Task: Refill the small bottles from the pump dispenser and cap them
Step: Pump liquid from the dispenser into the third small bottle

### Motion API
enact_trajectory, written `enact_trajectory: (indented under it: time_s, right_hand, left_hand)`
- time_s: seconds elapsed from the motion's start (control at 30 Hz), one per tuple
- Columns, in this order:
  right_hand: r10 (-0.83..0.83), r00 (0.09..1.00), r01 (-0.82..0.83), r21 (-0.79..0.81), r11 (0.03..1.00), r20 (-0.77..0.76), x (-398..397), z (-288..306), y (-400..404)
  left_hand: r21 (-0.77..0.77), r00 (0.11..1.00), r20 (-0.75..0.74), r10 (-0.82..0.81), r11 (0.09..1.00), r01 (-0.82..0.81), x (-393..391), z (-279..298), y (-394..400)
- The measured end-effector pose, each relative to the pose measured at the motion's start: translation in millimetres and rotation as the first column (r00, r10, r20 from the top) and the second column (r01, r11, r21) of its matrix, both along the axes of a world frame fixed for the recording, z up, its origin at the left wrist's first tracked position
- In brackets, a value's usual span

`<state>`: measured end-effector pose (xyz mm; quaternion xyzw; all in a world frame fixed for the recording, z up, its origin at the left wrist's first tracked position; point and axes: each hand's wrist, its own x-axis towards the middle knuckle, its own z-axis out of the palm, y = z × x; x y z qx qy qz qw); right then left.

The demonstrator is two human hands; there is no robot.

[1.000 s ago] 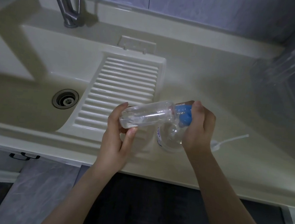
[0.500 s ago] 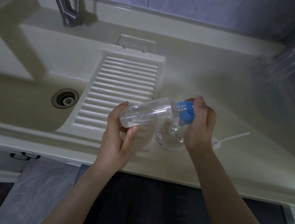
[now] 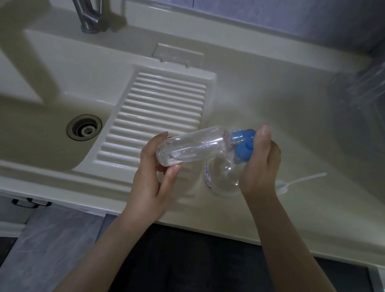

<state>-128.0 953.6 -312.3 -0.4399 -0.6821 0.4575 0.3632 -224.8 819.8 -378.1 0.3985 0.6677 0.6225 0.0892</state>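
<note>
The person stands at a cream counter (image 3: 285,214), filling in mid-step as far as I can judge. The left hand (image 3: 153,179) wraps its fingers and thumb round the base of a small clear bottle (image 3: 191,147), held tipped almost on its side with the mouth pointing right. That mouth meets the blue pump head (image 3: 244,145) of the dispenser (image 3: 222,176), a rounded clear bottle standing on the counter just right of the ribbed drainboard (image 3: 156,117). The right hand (image 3: 261,161) curls over the pump head, thumb up at the far side, seemingly pressing it. The small bottle looks mostly empty — only a little liquid and some droplets gather toward its base — so the refill seems barely begun, and capping is not yet done; I see no cap on it. Just right of the right wrist lies a whitish lid with a long thin tube (image 3: 300,182), loose on the counter. A clear shape at the far right (image 3: 378,80) may be further bottles, too blurred to say. The dispenser carries a label with small blue print at its left side, but it is too small to read, and no brand shows anywhere.
</note>
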Motion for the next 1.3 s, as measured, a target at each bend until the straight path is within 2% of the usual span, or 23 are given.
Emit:
enact_trajectory:
  time_s: [0.33,0.53,0.9,1.07,1.2,1.3]
  right_hand:
    - [0.031,0.998,-0.033,-0.033,0.999,-0.062,0.5,2.2,-1.5]
    - [0.058,0.997,-0.055,0.056,0.997,-0.047,0.0,-4.9,1.4]
    - [-0.006,1.0,0.006,-0.037,0.999,-0.009,1.0,-1.3,-1.0]
    - [0.01,1.0,-0.01,-0.002,1.0,0.022,2.6,1.0,-1.3]
    - [0.031,0.999,-0.033,-0.043,0.999,-0.045,1.1,-2.2,0.6]
    - [0.042,0.996,-0.041,0.014,0.999,-0.076,0.0,-6.5,2.8]
  left_hand:
    - [-0.008,1.0,-0.007,0.008,1.0,-0.008,-0.1,-0.6,0.1]
    - [-0.038,1.0,0.016,0.019,0.999,-0.019,-0.3,-1.2,-1.4]
    - [-0.016,1.0,-0.003,0.008,1.0,-0.008,-1.8,-4.0,1.2]
    - [-0.027,0.999,-0.035,0.007,1.0,-0.008,-1.7,-4.6,0.7]
    - [-0.036,1.0,-0.029,0.011,0.999,-0.012,-1.7,-4.2,1.0]
    - [-0.024,1.0,-0.02,0.004,1.0,-0.004,-2.9,-5.2,0.7]
